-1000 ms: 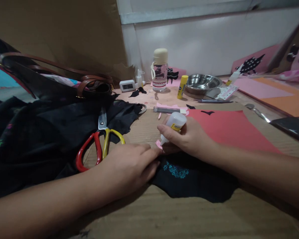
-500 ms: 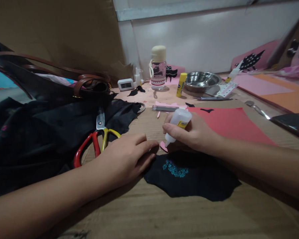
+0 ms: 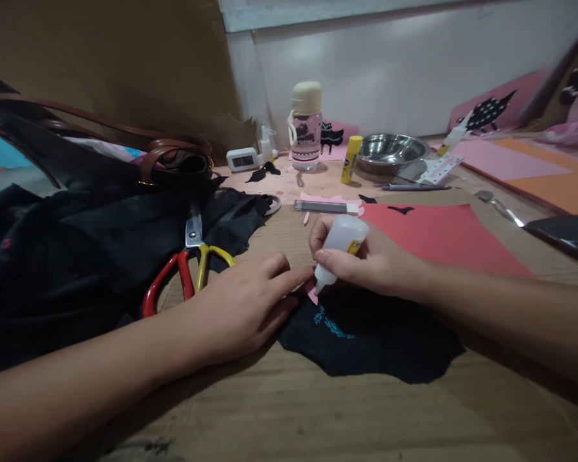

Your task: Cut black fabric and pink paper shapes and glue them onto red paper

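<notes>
Grips a white squeeze bottle (image 3: 341, 237) in the right hand (image 3: 383, 260), with the fingers wrapped around its body and the thumb along its near side, tilting it nozzle-down toward a small pink piece (image 3: 311, 294). Has the nozzle right at that piece, either on it or just above it; cannot tell which. Reaches with the left hand (image 3: 250, 298) to the same pink piece, with the forefinger stretched out beside it and the other fingers bent low; cannot tell whether pinching or only pressing. Has the pink piece between both hands, at the far edge of a black cloth (image 3: 380, 346) with a teal pattern, above brown cardboard (image 3: 270, 417). Has red-and-yellow-handled scissors (image 3: 186, 276) just beyond the left forearm, with the blades against a dark cloth heap (image 3: 77, 256). Shows beyond the right hand a red sheet (image 3: 453, 237) bearing a small black scrap (image 3: 401, 210). Shows farther back a narrow clear case (image 3: 325, 206), an upright yellow glue stick (image 3: 351, 160), a steel bowl (image 3: 383, 168) and a cream-capped drinking bottle (image 3: 307, 131).
</notes>
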`<state>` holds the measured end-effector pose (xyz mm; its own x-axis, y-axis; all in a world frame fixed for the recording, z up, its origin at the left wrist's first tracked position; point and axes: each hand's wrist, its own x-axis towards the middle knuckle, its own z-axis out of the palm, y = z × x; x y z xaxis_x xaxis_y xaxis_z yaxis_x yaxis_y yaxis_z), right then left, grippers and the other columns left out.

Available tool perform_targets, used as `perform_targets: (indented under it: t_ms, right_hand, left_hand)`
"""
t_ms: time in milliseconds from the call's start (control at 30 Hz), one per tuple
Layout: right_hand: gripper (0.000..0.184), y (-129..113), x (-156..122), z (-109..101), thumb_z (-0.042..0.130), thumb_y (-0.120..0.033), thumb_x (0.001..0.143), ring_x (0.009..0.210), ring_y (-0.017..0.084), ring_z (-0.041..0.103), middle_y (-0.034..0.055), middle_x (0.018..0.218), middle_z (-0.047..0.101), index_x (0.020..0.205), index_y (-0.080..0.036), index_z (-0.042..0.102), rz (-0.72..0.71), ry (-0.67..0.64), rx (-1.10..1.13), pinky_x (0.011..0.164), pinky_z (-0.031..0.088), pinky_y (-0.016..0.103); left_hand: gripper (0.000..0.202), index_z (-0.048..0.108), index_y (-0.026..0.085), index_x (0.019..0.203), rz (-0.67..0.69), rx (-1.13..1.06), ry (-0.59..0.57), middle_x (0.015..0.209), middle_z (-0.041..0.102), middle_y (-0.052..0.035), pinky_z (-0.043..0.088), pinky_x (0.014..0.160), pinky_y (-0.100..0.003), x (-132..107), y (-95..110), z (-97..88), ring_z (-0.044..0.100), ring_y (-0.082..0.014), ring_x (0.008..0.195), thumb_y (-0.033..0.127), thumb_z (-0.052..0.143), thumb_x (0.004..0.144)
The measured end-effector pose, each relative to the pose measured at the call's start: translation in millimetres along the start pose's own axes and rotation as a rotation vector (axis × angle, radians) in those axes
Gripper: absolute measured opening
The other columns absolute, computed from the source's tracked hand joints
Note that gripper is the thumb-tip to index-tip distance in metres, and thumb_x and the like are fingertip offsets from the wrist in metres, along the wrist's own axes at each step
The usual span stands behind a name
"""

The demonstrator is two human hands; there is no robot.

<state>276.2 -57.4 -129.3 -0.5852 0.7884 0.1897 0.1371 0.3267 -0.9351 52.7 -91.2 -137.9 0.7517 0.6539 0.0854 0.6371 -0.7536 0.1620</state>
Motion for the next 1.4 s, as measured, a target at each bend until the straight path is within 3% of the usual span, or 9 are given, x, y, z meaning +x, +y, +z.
perform_targets:
  t_ms: [233, 467, 667, 900, 1133, 1400]
  right_hand:
    - [0.015, -7, 0, 3, 0.063, -0.032, 0.079, 0.057, 0.012, 0.053, -0.0045, 0.064, 0.057, 0.077, -0.022, 0.053, -0.014, 0.017, -0.044, 0.050, 0.041, 0.023]
    - [0.014, -3, 1, 1, 0.065, -0.026, 0.079, 0.055, 0.011, 0.053, -0.0052, 0.063, 0.055, 0.078, -0.022, 0.052, -0.049, 0.029, -0.071, 0.047, 0.038, 0.022]
    - [0.020, 5, 2, -2, 0.066, -0.027, 0.078, 0.055, 0.012, 0.053, -0.0062, 0.065, 0.052, 0.082, -0.022, 0.048, -0.016, 0.067, 0.008, 0.051, 0.043, 0.024]
    - [0.022, 12, 5, -1, 0.066, -0.030, 0.077, 0.059, 0.012, 0.049, -0.0062, 0.068, 0.049, 0.084, -0.022, 0.046, -0.008, 0.095, 0.016, 0.055, 0.041, 0.025]
    - [0.026, 14, 5, -1, 0.067, -0.029, 0.075, 0.061, 0.014, 0.049, -0.0064, 0.067, 0.050, 0.083, -0.025, 0.043, -0.051, 0.113, -0.007, 0.054, 0.040, 0.025]
    - [0.027, 15, 4, 0, 0.069, -0.028, 0.076, 0.056, 0.010, 0.046, -0.0080, 0.067, 0.046, 0.082, -0.023, 0.043, -0.034, 0.102, 0.035, 0.051, 0.039, 0.022]
  left_hand:
    - [0.033, 0.055, 0.025, 0.131, 0.012, -0.108, -0.021, 0.113, 0.058, -0.0086, 0.052, 0.089, -0.039, 0, -4, -2.1, 0.060, -0.0236, 0.101, 0.023, 0.044, 0.099]
    - [0.022, 0.058, 0.023, 0.117, -0.058, -0.170, 0.013, 0.107, 0.058, -0.0065, 0.050, 0.080, -0.038, 0, 0, -2.0, 0.059, -0.0226, 0.092, 0.025, 0.046, 0.099]
    - [0.022, 0.060, 0.026, 0.112, -0.132, -0.207, 0.023, 0.105, 0.061, -0.0043, 0.051, 0.081, -0.035, 1, 4, 3.3, 0.062, -0.0210, 0.093, 0.020, 0.049, 0.095]
    - [0.016, 0.060, 0.022, 0.103, -0.151, -0.082, 0.057, 0.101, 0.065, -0.0063, 0.054, 0.076, -0.033, 1, 3, 12.1, 0.065, -0.0219, 0.089, 0.018, 0.049, 0.092]
    - [0.014, 0.056, 0.023, 0.099, -0.132, -0.084, 0.110, 0.098, 0.067, -0.0047, 0.054, 0.072, -0.030, 1, 8, 5.8, 0.067, -0.0214, 0.090, 0.015, 0.051, 0.088]
    - [0.011, 0.056, 0.023, 0.098, -0.118, -0.089, 0.116, 0.097, 0.063, -0.0038, 0.052, 0.075, -0.034, 0, 3, 8.2, 0.063, -0.0214, 0.087, 0.017, 0.052, 0.090]
